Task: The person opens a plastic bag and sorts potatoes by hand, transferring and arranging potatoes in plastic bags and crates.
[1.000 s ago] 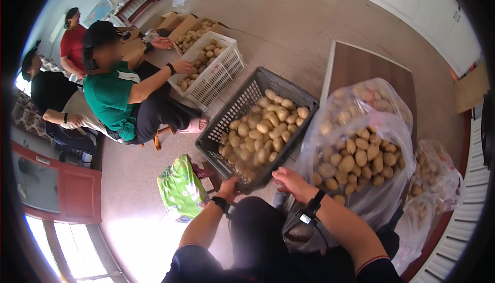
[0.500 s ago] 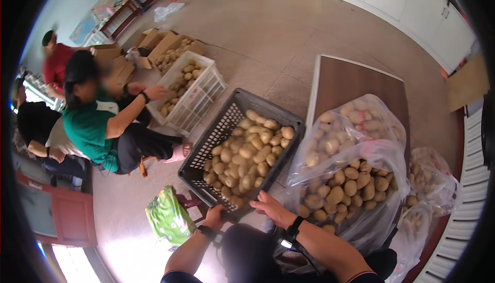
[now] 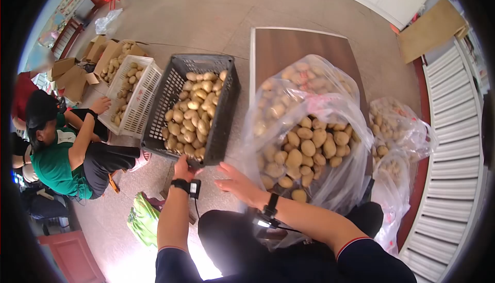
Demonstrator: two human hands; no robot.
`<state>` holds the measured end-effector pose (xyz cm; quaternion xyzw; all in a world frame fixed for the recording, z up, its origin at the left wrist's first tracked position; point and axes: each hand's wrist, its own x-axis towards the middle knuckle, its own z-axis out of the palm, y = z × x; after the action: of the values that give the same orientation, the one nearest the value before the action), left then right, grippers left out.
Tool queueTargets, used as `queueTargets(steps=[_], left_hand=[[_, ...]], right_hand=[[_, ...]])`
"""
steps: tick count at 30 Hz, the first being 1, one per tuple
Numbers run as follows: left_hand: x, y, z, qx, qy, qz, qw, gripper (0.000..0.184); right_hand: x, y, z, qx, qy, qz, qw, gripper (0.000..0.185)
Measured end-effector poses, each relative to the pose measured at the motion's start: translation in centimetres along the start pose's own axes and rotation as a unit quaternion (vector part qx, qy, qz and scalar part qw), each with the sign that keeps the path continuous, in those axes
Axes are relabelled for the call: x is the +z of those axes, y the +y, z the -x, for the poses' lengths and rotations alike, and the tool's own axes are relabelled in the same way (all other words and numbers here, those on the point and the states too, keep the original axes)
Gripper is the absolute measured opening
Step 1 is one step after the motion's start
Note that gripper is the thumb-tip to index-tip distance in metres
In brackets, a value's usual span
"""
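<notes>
A black plastic crate (image 3: 221,143) with perforated sides stands on the floor in front of me, partly filled with potatoes (image 3: 192,115). My left hand (image 3: 185,170) is closed on its near edge. Just right of the crate's near corner, my right hand (image 3: 238,184) holds nothing, its fingers stretched out and apart. Close to that hand, a large clear plastic bag (image 3: 356,174) lies gaping on a low brown-topped table (image 3: 304,45), with many potatoes (image 3: 309,151) showing in its mouth. Both my wrists carry black bands with small devices.
Left of the black crate is a white crate (image 3: 142,105) of potatoes, with cardboard boxes (image 3: 77,79) behind it. A person in a green top (image 3: 54,164) sits beside it. More potato bags (image 3: 392,174) stand right, near a white radiator (image 3: 443,149). A green bag (image 3: 143,218) lies near my left arm.
My view has swung right. The black crate has turned and shifted away from the table, closer to the white crate. My right hand has come away from the crate; the left stays at its edge.
</notes>
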<state>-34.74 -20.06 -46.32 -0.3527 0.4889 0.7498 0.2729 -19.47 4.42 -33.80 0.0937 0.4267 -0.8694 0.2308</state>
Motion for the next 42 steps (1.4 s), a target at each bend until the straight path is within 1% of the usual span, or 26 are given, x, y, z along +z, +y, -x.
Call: queueTargets(steps=[1, 2, 3, 5, 6, 9, 11, 12, 14, 18, 19, 21, 22, 23, 26, 29, 30, 32, 33, 34, 35, 36, 37, 39, 41, 42], left_hand=[[1.1, 0.4, 0.9, 0.012, 0.028, -0.01, 0.999, 0.044], [1.8, 0.4, 1.7, 0.02, 0.016, 0.021, 0.999, 0.066], [2.4, 0.5, 2.5, 0.017, 0.011, 0.016, 1.0, 0.066], [4.2, 0.4, 4.6, -0.03, 0.12, -0.127, 0.984, 0.085], [4.4, -0.6, 5.2, -0.05, 0.115, -0.159, 0.979, 0.097], [4.9, -1.9, 7.9, -0.109, 0.058, -0.22, 0.968, 0.097], [5.1, -1.8, 8.9, -0.116, 0.041, -0.253, 0.96, 0.092], [5.5, -1.4, 9.8, -0.104, 0.004, -0.271, 0.957, 0.089], [7.7, -0.8, 13.3, -0.059, -0.04, -0.31, 0.948, 0.077], [13.0, -1.1, 19.8, -0.013, -0.104, -0.298, 0.949, 0.07], [14.5, -1.3, 21.6, -0.006, -0.121, -0.284, 0.951, 0.062], [16.8, -2.0, 26.0, 0.009, -0.141, -0.267, 0.953, 0.055], [17.7, -2.3, 28.6, 0.015, -0.183, -0.253, 0.95, 0.048], [18.5, -2.9, 30.5, 0.021, -0.226, -0.239, 0.944, 0.042], [19.0, -5.5, 33.8, 0.068, -0.238, -0.204, 0.947, 0.034], [15.9, -11.9, 27.9, 0.096, -0.098, -0.234, 0.963, 0.043], [14.9, -14.3, 25.5, 0.13, -0.012, -0.263, 0.956, 0.037], [12.7, -18.7, 21.4, 0.159, 0.133, -0.331, 0.921, 0.037], [11.6, -20.3, 20.5, 0.151, 0.135, -0.471, 0.859, 0.044], [10.5, -21.8, 20.2, 0.147, 0.107, -0.681, 0.709, 0.052], [10.0, -22.9, 20.2, 0.126, 0.097, -0.749, 0.643, 0.061], [9.8, -24.0, 20.7, 0.091, 0.182, -0.59, 0.781, 0.068], [9.3, -24.9, 21.0, 0.053, 0.256, -0.402, 0.878, 0.076], [8.7, -26.1, 18.5, 0.02, 0.201, -0.361, 0.91, 0.082], [10.7, -23.3, 22.9, -0.028, 0.175, -0.351, 0.919, 0.086], [10.1, -24.3, 21.5, -0.027, 0.17, -0.349, 0.921, 0.086]], right_hand=[[-0.2, 0.5, 2.2, 0.006, 0.007, 0.008, 1.0, 0.07], [-0.5, 0.9, 4.4, -0.019, 0.045, 0.001, 0.999, 0.058], [-1.2, 1.2, 6.6, -0.023, 0.051, 0.0, 0.998, 0.058], [-3.0, 1.1, 11.0, -0.037, 0.127, -0.009, 0.991, 0.056], [-3.5, 0.7, 13.3, -0.068, 0.174, -0.012, 0.982, 0.051], [-6.1, 1.0, 18.8, -0.184, 0.301, 0.041, 0.935, 0.039], [-7.5, 0.8, 21.7, -0.221, 0.411, 0.046, 0.883, 0.032], [-8.3, 1.1, 22.9, -0.224, 0.407, 0.045, 0.884, 0.032], [-9.7, 2.6, 24.7, -0.178, 0.528, -0.046, 0.829, 0.028], [-10.9, 7.5, 27.6, -0.11, 0.53, -0.106, 0.834, 0.026], [-10.5, 8.1, 28.0, -0.117, 0.526, -0.105, 0.836, 0.026], [-9.6, 8.3, 28.5, -0.052, 0.578, -0.16, 0.799, 0.024], [-9.5, 8.7, 28.9, -0.056, 0.576, -0.159, 0.8, 0.024], [-9.6, 9.2, 29.3, -0.032, 0.592, -0.164, 0.789, 0.029], [-10.8, 9.8, 29.8, 0.024, 0.61, -0.145, 0.778, 0.042], [-12.3, 10.2, 28.9, 0.07, 0.605, -0.153, 0.778, 0.06], [-12.8, 9.9, 28.5, 0.087, 0.598, -0.18, 0.776, 0.068], [-13.5, 8.9, 28.0, 0.075, 0.589, -0.23, 0.771, 0.069], [-13.8, 8.3, 27.9, 0.065, 0.579, -0.282, 0.762, 0.07], [-18.5, 11.8, 26.9, -0.008, 0.518, -0.307, 0.799, 0.068], [-18.5, 11.8, 26.9, -0.005, 0.518, -0.304, 0.8, 0.068], [-18.2, 11.3, 26.8, -0.015, 0.477, -0.319, 0.818, 0.066], [-18.2, 10.9, 26.5, -0.025, 0.436, -0.335, 0.835, 0.064], [-18.8, 10.8, 25.8, -0.007, 0.457, -0.312, 0.833, 0.062], [-18.1, 10.5, 25.7, 0.028, 0.491, -0.305, 0.816, 0.064], [-17.7, 10.0, 25.7, 0.032, 0.496, -0.304, 0.813, 0.064]])
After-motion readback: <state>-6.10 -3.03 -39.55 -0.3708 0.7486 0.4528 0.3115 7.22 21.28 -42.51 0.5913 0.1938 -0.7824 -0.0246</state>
